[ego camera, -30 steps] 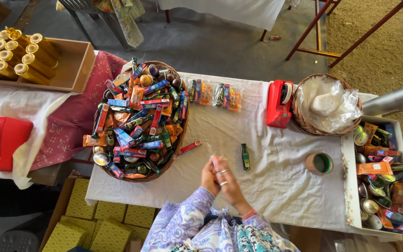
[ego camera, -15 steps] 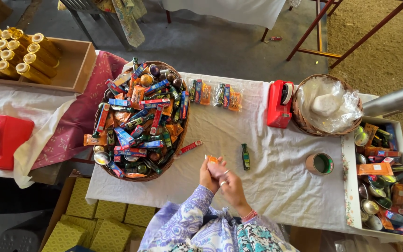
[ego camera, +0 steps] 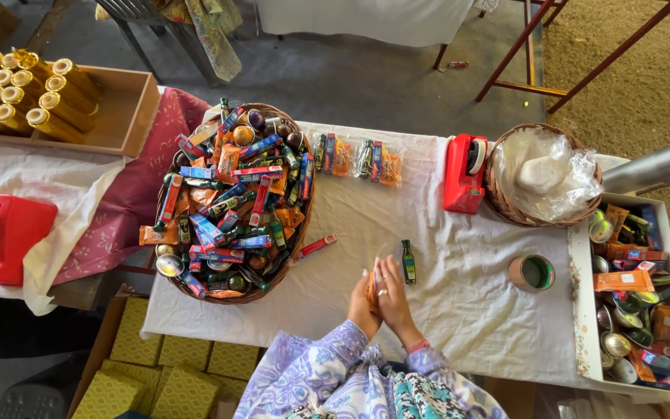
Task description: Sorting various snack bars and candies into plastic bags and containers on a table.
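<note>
My left hand (ego camera: 362, 304) and my right hand (ego camera: 391, 295) are pressed together over the near edge of the white-clothed table (ego camera: 428, 233), with a small orange packet (ego camera: 371, 289) held between the palms. Only a sliver of the packet shows. A small dark green bottle (ego camera: 408, 261) lies on the cloth just right of my right hand's fingertips. A red tube (ego camera: 316, 246) lies to the left, beside the big wicker basket (ego camera: 292, 244) heaped with several coloured tubes, packets and small jars.
A red tape dispenser (ego camera: 464, 174) and a wicker basket of clear plastic bags (ego camera: 544, 177) stand at the back right. A tape roll (ego camera: 531, 272) sits right of my hands. A white box of small items (ego camera: 636, 287) is at far right. Sealed packets (ego camera: 357, 157) lie at the back.
My hands opened slightly half a second ago, showing the orange packet, and are now closed flat around it again. Nothing else on the table moved.
</note>
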